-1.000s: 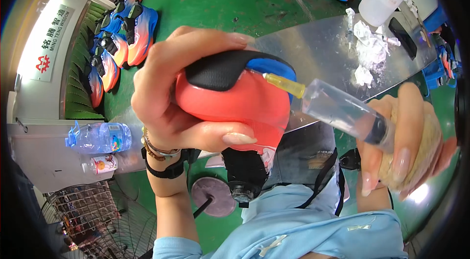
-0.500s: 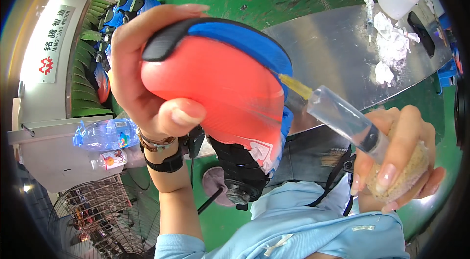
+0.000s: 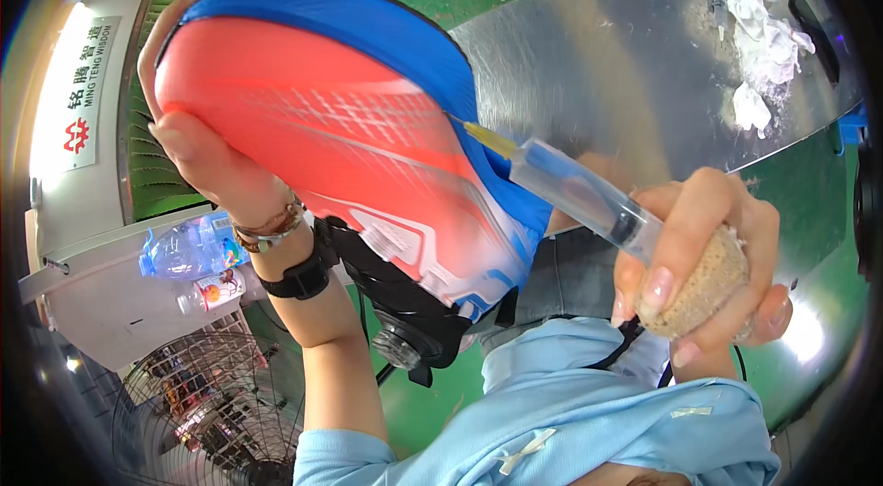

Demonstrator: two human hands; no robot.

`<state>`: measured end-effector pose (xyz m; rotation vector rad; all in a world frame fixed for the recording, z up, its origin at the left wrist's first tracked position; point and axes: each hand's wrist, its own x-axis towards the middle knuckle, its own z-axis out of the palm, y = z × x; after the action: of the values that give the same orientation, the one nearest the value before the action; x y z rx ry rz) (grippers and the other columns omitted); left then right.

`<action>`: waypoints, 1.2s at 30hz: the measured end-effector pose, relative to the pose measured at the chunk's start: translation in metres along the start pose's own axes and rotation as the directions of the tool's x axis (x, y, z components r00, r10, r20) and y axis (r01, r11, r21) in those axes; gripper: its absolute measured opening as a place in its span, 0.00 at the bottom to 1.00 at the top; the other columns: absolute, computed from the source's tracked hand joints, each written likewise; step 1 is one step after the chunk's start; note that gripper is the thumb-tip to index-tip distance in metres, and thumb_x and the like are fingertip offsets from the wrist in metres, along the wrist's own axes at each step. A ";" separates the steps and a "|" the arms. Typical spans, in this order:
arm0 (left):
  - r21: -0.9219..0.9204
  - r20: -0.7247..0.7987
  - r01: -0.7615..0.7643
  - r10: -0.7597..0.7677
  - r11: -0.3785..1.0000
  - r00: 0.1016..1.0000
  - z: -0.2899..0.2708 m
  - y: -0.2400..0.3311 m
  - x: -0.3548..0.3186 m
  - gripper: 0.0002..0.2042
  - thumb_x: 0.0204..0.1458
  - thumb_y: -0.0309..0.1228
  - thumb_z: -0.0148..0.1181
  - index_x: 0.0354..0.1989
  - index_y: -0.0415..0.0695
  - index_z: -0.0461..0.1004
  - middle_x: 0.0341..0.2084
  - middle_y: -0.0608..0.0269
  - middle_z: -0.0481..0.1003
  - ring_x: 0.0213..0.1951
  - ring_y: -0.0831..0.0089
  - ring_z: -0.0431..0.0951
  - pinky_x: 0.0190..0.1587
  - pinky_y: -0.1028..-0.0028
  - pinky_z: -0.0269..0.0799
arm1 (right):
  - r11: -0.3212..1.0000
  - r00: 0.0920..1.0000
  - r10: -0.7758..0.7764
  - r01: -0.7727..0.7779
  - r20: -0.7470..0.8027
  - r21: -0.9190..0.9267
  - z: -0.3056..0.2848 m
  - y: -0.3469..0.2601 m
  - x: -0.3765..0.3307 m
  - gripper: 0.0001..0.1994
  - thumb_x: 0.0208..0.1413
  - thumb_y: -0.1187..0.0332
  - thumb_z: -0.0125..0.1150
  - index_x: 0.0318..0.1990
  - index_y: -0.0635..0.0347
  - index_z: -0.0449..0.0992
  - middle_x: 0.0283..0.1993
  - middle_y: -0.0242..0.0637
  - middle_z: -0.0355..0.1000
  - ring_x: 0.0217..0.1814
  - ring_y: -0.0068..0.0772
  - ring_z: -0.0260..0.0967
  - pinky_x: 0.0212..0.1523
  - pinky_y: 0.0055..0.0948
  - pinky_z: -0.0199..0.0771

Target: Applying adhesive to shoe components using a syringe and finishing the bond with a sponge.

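Left hand (image 3: 204, 158) clasps coral-blue shoe (image 3: 313, 109), right hand (image 3: 713, 210) clear plastic syringe (image 3: 572, 187) and tan sponge (image 3: 704, 288); wobble could misplace yellow tip (image 3: 492, 139).

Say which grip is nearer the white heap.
Right. The right grip holds the syringe, below the heap in view; the left grip, on the shoe, is far to its left.

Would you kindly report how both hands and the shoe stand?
Left hand gripping shoe by coral end. Right hand holding syringe and tan pad. Yellow tip by blue sole, contact unclear. Nothing visibly obstructing.
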<state>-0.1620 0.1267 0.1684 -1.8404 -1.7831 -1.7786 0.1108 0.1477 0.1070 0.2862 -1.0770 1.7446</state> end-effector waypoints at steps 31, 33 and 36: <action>-0.495 0.402 0.689 -0.563 0.529 0.722 -0.126 -0.167 -0.029 0.26 0.61 0.50 0.37 0.47 0.37 0.69 0.41 0.55 0.73 0.44 0.67 0.74 0.50 0.65 0.69 | 0.852 0.841 0.439 -0.501 -0.317 -0.149 0.002 -0.011 -0.064 0.21 0.54 0.59 0.47 0.16 0.62 0.77 0.39 0.57 0.70 0.34 0.44 0.72 0.35 0.33 0.71; -0.522 0.450 0.716 -0.563 0.463 0.693 -0.087 -0.134 -0.061 0.26 0.61 0.50 0.37 0.46 0.37 0.70 0.41 0.54 0.73 0.44 0.66 0.74 0.50 0.64 0.69 | 0.873 0.871 0.372 -0.446 -0.323 -0.197 0.002 -0.006 -0.058 0.21 0.56 0.62 0.44 0.16 0.64 0.75 0.40 0.58 0.69 0.34 0.43 0.72 0.37 0.34 0.71; -0.540 0.504 0.750 -0.567 0.382 0.652 -0.085 -0.113 -0.078 0.25 0.61 0.49 0.37 0.46 0.38 0.70 0.40 0.54 0.74 0.44 0.65 0.74 0.50 0.63 0.69 | 0.892 0.885 0.326 -0.405 -0.333 -0.203 0.001 0.008 -0.053 0.22 0.57 0.64 0.42 0.16 0.65 0.74 0.40 0.58 0.69 0.34 0.42 0.71 0.37 0.34 0.71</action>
<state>-0.2724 0.0573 0.0721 -1.6180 -2.4018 -3.0720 0.1273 0.1129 0.0698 -0.3630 -1.1830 1.8699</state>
